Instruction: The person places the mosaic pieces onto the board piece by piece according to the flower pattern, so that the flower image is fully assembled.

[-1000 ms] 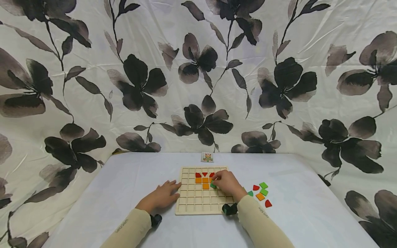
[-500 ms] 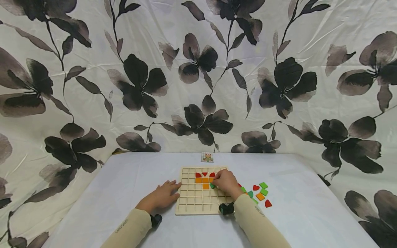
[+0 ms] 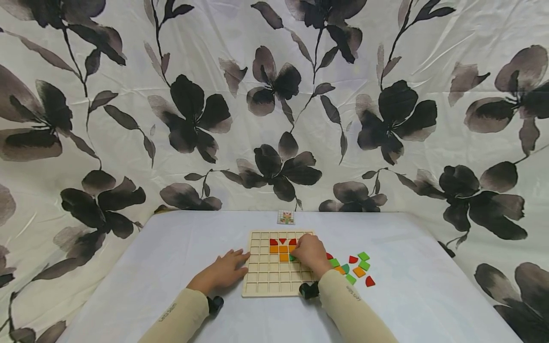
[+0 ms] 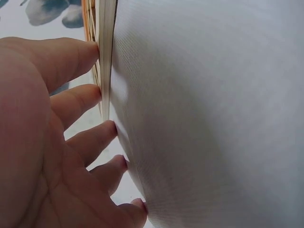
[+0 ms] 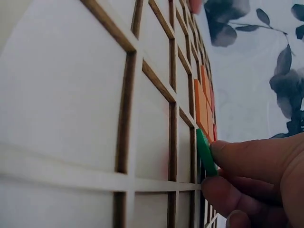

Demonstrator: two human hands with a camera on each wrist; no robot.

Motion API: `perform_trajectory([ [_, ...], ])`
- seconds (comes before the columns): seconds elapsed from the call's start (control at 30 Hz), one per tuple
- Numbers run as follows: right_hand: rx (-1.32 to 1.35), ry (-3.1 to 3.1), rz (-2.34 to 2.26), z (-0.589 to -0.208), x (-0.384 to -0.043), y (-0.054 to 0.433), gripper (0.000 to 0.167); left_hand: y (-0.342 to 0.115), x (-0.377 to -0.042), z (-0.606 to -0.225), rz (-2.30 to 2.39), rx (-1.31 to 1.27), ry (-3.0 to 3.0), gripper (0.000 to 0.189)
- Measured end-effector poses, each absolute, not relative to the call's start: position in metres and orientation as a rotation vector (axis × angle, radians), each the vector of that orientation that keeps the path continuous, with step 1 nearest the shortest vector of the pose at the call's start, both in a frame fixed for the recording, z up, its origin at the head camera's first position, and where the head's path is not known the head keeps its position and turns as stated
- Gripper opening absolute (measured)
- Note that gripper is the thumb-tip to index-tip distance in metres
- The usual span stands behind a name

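The right hand [image 3: 311,252] pinches a green tile [image 5: 205,152] between thumb and fingers, tilted at a cell of the wooden grid board [image 3: 260,276]; orange square tiles [image 3: 283,257] sit just left of its fingertips. The left hand [image 3: 225,271], fingers spread apart, touches the board's left edge, with white tablecloth [image 3: 171,252] stretching away leftward. Loose tiles [image 3: 359,272] lie right of the right hand, well inside the table's edge.
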State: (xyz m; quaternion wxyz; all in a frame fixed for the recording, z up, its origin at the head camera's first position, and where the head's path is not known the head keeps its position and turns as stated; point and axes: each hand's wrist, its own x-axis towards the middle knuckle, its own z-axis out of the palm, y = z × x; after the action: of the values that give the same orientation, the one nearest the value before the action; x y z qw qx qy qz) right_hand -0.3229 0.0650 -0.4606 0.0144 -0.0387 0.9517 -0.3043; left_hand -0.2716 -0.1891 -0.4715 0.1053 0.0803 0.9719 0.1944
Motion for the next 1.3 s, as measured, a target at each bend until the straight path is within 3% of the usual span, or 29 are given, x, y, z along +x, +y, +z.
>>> perform_trajectory([
  [0.23,-0.32,3.001,-0.929,-0.464,-0.323,0.068,0.036,-0.189,-0.272,-0.472,0.572,0.252,2.868,0.054],
  [0.5,-0.468,2.953,-0.931,-0.456,-0.324,0.094,0.013,-0.188,-0.27,-0.47,0.58,0.256,2.868,0.053],
  [0.97,-0.31,2.952,-0.638,-0.433,-0.332,0.164,0.008,-0.189,-0.273,-0.47,0.555,0.254,2.865,0.054],
  [1.3,-0.273,2.826,-0.514,-0.43,-0.314,0.196,0.01,-0.188,-0.273,-0.471,0.564,0.268,2.859,0.054],
])
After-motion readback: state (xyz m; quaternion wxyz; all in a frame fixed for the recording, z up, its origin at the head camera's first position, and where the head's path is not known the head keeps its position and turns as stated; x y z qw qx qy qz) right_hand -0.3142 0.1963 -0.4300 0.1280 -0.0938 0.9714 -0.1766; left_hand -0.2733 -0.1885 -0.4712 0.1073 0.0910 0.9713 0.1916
